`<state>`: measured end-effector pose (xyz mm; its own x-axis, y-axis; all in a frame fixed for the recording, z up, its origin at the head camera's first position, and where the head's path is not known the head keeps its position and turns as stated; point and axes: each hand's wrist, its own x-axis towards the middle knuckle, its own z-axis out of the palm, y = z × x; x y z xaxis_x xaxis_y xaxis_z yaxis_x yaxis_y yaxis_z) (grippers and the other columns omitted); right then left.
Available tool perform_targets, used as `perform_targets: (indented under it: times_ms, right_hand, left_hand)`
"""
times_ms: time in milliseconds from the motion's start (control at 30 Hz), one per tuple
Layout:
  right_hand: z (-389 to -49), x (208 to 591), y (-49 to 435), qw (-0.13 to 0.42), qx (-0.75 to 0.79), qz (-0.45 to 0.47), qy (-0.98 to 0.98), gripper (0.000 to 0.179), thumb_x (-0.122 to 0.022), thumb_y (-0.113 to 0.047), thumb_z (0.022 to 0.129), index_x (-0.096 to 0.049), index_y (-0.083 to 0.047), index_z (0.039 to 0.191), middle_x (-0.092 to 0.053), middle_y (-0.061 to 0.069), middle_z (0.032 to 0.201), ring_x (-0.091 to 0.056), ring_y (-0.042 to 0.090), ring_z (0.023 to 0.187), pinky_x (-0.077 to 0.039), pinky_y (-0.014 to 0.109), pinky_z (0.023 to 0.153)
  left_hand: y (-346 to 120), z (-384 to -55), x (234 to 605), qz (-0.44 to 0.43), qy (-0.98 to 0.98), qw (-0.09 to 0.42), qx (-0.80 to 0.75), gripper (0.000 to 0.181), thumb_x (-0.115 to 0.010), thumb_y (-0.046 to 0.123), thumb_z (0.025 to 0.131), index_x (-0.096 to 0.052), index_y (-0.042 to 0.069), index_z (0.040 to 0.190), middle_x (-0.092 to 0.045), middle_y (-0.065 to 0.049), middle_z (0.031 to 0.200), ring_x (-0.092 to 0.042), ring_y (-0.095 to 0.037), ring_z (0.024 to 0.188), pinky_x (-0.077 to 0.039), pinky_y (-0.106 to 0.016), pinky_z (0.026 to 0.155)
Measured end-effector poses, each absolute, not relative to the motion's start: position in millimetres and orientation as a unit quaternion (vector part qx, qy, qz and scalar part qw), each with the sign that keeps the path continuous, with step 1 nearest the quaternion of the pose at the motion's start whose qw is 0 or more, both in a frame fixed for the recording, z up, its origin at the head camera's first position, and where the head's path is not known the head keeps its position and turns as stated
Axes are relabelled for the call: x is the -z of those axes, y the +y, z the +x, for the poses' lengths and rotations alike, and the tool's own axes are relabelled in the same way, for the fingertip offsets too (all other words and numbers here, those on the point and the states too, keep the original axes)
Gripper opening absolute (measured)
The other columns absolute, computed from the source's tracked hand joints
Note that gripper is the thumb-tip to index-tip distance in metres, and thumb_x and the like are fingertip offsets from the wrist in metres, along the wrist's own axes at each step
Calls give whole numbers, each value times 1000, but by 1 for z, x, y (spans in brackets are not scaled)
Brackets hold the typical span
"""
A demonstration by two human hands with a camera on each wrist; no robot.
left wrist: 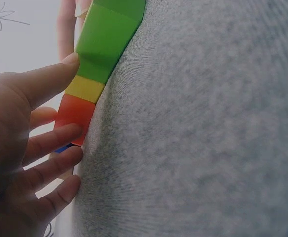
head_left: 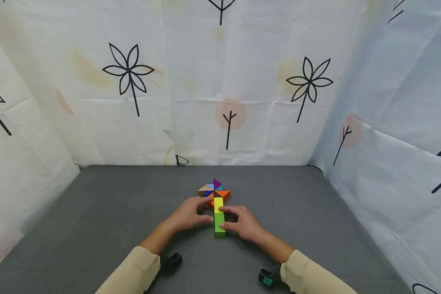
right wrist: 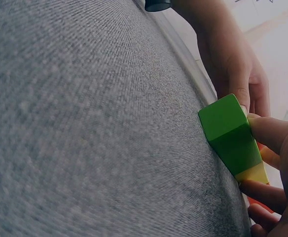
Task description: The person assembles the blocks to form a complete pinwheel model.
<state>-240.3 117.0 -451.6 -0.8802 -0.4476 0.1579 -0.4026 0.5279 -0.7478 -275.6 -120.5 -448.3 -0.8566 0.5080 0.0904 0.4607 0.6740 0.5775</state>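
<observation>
A green block (head_left: 219, 223) and a yellow block (head_left: 218, 205) lie end to end in a straight row on the grey cloth. At the row's far end, a pinwheel of triangular blocks spreads out, with orange-red blocks (head_left: 222, 194) nearest. My left hand (head_left: 187, 213) is at the row's left side: its thumb touches the green block (left wrist: 102, 42), and its loosely spread fingers lie by the orange-red block (left wrist: 75, 118). From the right, my right hand (head_left: 244, 222) rests its thumb against the green block (right wrist: 233, 138) and a fingertip at the yellow block (right wrist: 253, 174).
The pinwheel also has a purple triangle (head_left: 217, 184), a tan one (head_left: 203, 190) and several blue ones. Grey cloth (head_left: 132, 196) covers the table. White printed curtains (head_left: 198, 81) stand behind and at both sides. A black wrist device (head_left: 270, 277) sits on the right wrist.
</observation>
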Motion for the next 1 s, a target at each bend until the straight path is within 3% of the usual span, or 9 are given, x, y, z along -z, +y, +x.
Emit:
perform_targets:
  times_ms: [433, 667, 1000]
  right_hand:
    - [-241, 452, 117, 29, 420, -246, 873, 47, -75, -30, 87, -64, -14, 129, -59, 7, 131, -48, 33, 118, -36, 59, 97]
    - [-243, 449, 117, 49, 419, -226, 878, 46, -75, -31, 87, -64, -16, 130, -59, 5, 132, -48, 31, 119, -36, 58, 99]
    - [-245, 443, 119, 60, 443, -213, 869, 45, -71, -26, 90, -61, -12, 132, -61, 8, 130, -49, 32, 124, -35, 56, 102]
  left_hand:
    - [-121, -272, 449, 253, 911, 25, -324, 71, -77, 40, 83, -51, 12, 143, -60, -1, 118, -55, -17, 95, -47, -41, 85]
    - [-133, -268, 446, 222, 906, 20, -360, 61, -77, 39, 83, -57, 17, 137, -61, 1, 118, -57, -18, 99, -48, -42, 86]
    - [-169, -266, 443, 194, 911, -39, -362, 51, -75, 35, 86, -62, 14, 131, -62, -3, 121, -56, -21, 102, -47, -44, 84]
